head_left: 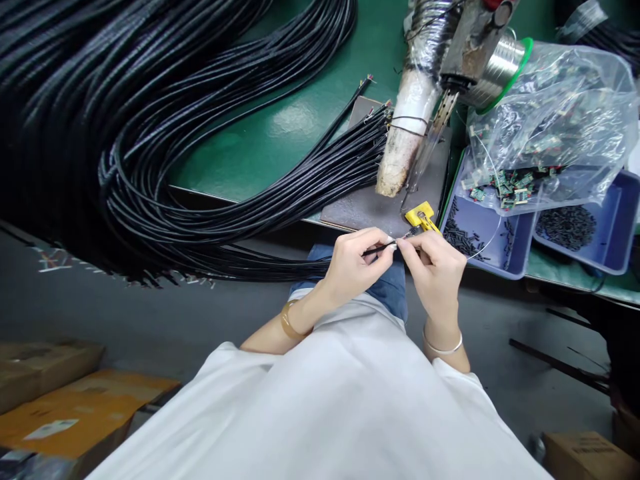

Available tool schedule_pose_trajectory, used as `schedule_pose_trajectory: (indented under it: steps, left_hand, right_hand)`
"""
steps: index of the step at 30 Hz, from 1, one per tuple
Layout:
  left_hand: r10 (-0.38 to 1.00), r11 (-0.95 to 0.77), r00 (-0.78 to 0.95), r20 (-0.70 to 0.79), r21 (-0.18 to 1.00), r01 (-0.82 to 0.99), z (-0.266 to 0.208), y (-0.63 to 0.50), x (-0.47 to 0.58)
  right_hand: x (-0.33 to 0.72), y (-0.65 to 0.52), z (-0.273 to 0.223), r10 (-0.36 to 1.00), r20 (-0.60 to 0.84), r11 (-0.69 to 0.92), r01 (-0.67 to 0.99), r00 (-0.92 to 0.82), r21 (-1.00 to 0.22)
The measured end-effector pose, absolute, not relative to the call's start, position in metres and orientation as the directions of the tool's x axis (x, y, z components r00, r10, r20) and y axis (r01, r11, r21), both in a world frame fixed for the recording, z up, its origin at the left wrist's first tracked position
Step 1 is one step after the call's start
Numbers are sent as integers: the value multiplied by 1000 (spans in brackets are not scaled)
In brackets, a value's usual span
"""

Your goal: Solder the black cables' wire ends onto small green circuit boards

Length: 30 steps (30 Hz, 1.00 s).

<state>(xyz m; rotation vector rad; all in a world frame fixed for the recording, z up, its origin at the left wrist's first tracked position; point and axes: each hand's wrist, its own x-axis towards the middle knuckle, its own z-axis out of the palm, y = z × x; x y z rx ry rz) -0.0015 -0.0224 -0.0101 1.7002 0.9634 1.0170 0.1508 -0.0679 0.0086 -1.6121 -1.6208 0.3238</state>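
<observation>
My left hand (357, 257) is closed in a pinch around a black cable (379, 250) near its tip, in front of the bench edge. Fingertip to fingertip with it, my right hand (435, 257) pinches at the cable's end; what lies between those fingers is too small to make out. Just beyond my right hand, a yellow clip (421, 215) sits at the edge of a dark plate (357, 203). A thick bundle of black cables (240, 213) sweeps in from the left, some ends lying on the plate with coloured wires bared.
A soldering iron (443, 113) and a wrapped white tube (403, 143) hang over the plate. Behind them is a solder spool (500, 70). At right, purple bins (523, 250) hold small black pieces, under a plastic bag (565, 113) of small circuit boards. Cardboard boxes (90, 407) stand lower left.
</observation>
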Motion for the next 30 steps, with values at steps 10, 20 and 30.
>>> schedule_pose_trajectory:
  steps: [10,20,30]
  left_hand:
    - [929,-181,332,160,983,32,-6,-16,-9]
    - [923,-60,380,55,998,2,-5,-6,-10]
    - [815,274,566,-122,943,-192,-7,18,-4]
  right_hand:
    - [153,-71,24,631,560,251,542,537,-802]
    - [154,-64,21,823,566,344,755,44,-558]
    - [162,-56,5,737,669,432,831,-101,-350]
